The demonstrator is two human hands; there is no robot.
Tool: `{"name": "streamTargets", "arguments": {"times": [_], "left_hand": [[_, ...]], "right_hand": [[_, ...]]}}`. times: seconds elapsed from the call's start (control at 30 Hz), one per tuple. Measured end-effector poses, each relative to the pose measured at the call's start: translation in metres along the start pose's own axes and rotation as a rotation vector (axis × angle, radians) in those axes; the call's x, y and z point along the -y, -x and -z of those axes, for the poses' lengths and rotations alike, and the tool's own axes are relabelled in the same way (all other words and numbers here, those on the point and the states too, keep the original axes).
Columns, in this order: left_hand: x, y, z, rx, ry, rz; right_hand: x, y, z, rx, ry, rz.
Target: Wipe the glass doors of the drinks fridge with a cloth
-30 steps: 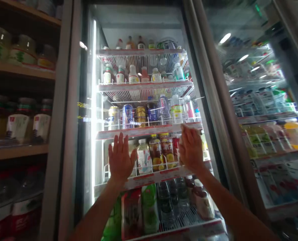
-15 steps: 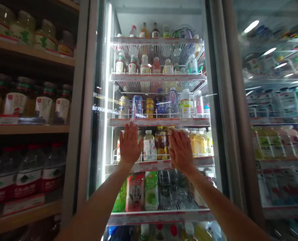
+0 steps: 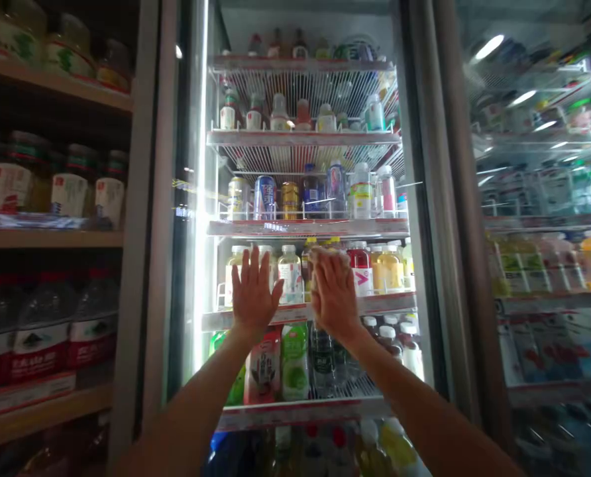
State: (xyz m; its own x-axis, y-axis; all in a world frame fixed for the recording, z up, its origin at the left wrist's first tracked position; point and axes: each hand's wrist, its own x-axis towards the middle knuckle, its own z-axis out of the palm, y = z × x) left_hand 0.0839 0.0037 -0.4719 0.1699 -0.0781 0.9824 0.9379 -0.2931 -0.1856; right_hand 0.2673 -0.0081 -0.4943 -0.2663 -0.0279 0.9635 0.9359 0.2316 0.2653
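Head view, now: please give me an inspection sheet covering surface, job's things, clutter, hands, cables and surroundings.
Surface: upright glass cooler door, with light reflections on it.
Job's things: pale cloth under the right hand, mostly hidden.
Clutter: drinks crowd the racks behind the glass, among them a blue can and a gold can.
Hands: left hand empty, fingers spread toward the glass; right hand open over the cloth.
Cables: nothing seen.
Surroundings: wooden shelf with bottles at picture left; another drinks cooler at picture right.
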Motion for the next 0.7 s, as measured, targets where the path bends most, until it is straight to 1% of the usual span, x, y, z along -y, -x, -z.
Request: {"name": "streamTargets", "arguments": {"times": [0.03, 0.07, 0.1, 0.13, 0.17, 0.2, 0.27, 0.3, 0.33, 0.37, 0.4, 0.43, 0.53, 0.6, 0.63, 0.7], "left_hand": [[0.000, 0.003, 0.001, 0.005, -0.001, 0.001], [-0.001, 0.005, 0.001, 0.009, -0.002, 0.002], [-0.001, 0.009, 0.001, 0.012, -0.002, 0.002], [-0.001, 0.012, 0.002, 0.012, -0.001, 0.000], [-0.002, 0.016, 0.002, 0.016, 0.003, -0.003], [-0.002, 0.020, 0.002, 0.023, 0.009, -0.004], [-0.003, 0.027, 0.002, 0.037, 0.025, 0.011], [-0.004, 0.030, 0.002, 0.044, 0.034, 0.020], [-0.005, 0.032, 0.002, 0.049, 0.044, 0.029], [-0.005, 0.033, 0.002, 0.053, 0.051, 0.036], [-0.006, 0.034, 0.002, 0.054, 0.056, 0.038], [-0.006, 0.034, 0.003, 0.054, 0.058, 0.037], [-0.006, 0.033, 0.003, 0.047, 0.053, 0.032], [-0.006, 0.032, 0.004, 0.044, 0.047, 0.034], [-0.006, 0.032, 0.005, 0.048, 0.048, 0.034], [-0.006, 0.033, 0.006, 0.060, 0.053, 0.036]], "right_hand": [[0.005, 0.001, 0.000, 0.021, -0.008, 0.040], [0.004, 0.002, 0.001, 0.039, -0.012, 0.079], [-0.004, 0.003, 0.003, 0.049, -0.008, 0.103], [-0.016, 0.004, 0.006, 0.051, 0.005, 0.103], [-0.032, 0.006, 0.010, 0.039, 0.024, 0.072], [-0.051, 0.009, 0.014, 0.011, 0.049, 0.011], [-0.085, 0.015, 0.020, -0.065, 0.102, -0.151], [-0.096, 0.019, 0.022, -0.101, 0.122, -0.226], [-0.103, 0.022, 0.023, -0.131, 0.135, -0.284], [-0.104, 0.026, 0.023, -0.151, 0.140, -0.322], [-0.099, 0.029, 0.021, -0.157, 0.136, -0.332], [-0.089, 0.032, 0.020, -0.146, 0.124, -0.311], [-0.047, 0.040, 0.013, -0.074, 0.058, -0.146], [-0.029, 0.043, 0.010, -0.025, 0.020, -0.043], [-0.028, 0.046, 0.011, -0.009, 0.011, -0.008], [-0.040, 0.051, 0.014, -0.014, 0.020, 0.005]]}}
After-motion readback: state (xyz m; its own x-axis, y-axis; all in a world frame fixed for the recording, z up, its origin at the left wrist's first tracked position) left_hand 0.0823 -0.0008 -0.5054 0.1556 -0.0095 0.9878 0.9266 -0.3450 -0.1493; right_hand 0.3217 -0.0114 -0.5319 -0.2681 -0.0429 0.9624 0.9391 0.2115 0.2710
